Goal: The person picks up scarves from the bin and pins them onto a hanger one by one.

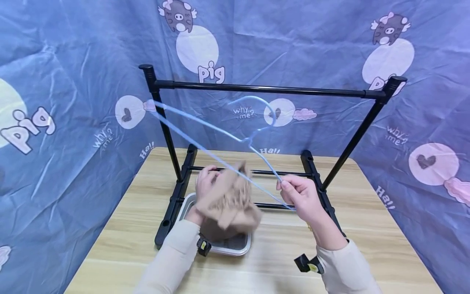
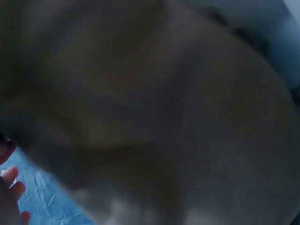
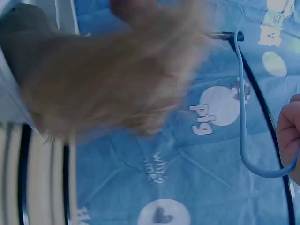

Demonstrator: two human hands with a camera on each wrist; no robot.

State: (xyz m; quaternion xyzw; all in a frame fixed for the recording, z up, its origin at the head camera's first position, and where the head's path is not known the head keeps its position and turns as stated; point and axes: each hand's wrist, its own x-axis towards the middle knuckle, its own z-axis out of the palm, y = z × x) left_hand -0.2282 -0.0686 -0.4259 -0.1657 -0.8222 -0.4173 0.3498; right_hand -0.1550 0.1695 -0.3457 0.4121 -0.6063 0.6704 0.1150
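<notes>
My right hand (image 1: 302, 198) pinches a light blue clothes hanger (image 1: 198, 119) near one end of its shoulder bar. The hanger tilts up to the left, its hook (image 1: 272, 112) on the upper side. In the right wrist view, the rounded hanger end (image 3: 243, 140) sits beside the fingers. A tan cloth garment (image 1: 235, 200), bunched and blurred, hangs from my left hand (image 1: 206, 185) over a basin with a white rim (image 1: 238, 251). The garment (image 2: 197, 112) fills most of the left wrist view and hides part of the left hand.
Behind the hands stands a black rack with a top bar (image 1: 271, 88), slanted posts (image 1: 361, 132) and low feet (image 1: 172, 214). It rests on a wooden table (image 1: 125, 237). A blue printed cloth backdrop (image 1: 92, 53) surrounds the table.
</notes>
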